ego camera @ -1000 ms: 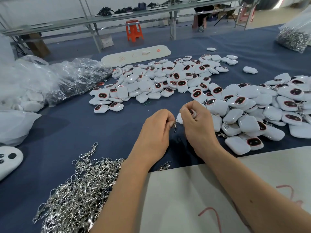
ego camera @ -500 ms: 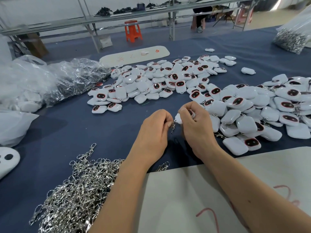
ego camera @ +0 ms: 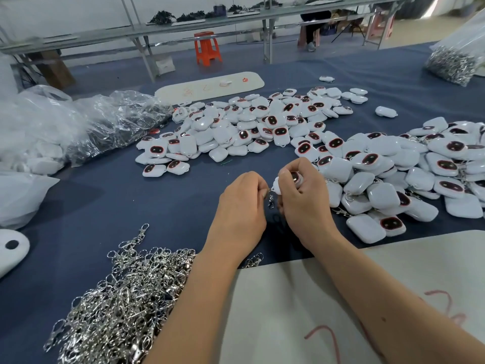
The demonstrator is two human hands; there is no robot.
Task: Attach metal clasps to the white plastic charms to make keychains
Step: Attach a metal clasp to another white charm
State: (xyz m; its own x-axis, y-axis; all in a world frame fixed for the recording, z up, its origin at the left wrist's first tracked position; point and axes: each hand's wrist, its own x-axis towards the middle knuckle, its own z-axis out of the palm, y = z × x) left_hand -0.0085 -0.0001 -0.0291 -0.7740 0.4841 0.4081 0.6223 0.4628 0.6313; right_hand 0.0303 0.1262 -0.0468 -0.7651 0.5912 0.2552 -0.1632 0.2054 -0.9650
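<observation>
Charm in work: your right hand (ego camera: pixel 305 203) curls its fingers round one white plastic charm (ego camera: pixel 284 181), raised just above the counter (ego camera: pixel 105 206) between the two heaps. The charm's near-left end is turned toward your other hand, likely so the attachment point sits within reach.

Clasp in work: your left hand (ego camera: pixel 245 203) pinches the top of a metal clasp (ego camera: pixel 270 199) at its fingertips. The clasp dangles in the gap between your hands, right at the charm's end, so the joining looks under way.

Clasp supply: the heap of loose clasps (ego camera: pixel 118 306) lies by your left forearm, a short reach for the hand that feeds them.

Far heap of charms: the charm pile (ego camera: pixel 249 127) beyond your hands appears to hold bare charms waiting their turn.

Right-hand heap: the stack of charms (ego camera: pixel 406 174) beside your right hand shows bits of metal among the white, so you seem to drop finished keychains there.

Hidden: your fingertips cover the join, so you cannot tell whether the clasp ring has passed through the charm's loop.

Hard to make out: the clasp is small and dark against the blue cloth, and its shape is unclear.

Cut off: the right-hand stack runs past the frame edge, as does the bag of metal parts (ego camera: pixel 454 61) at the far right.
</observation>
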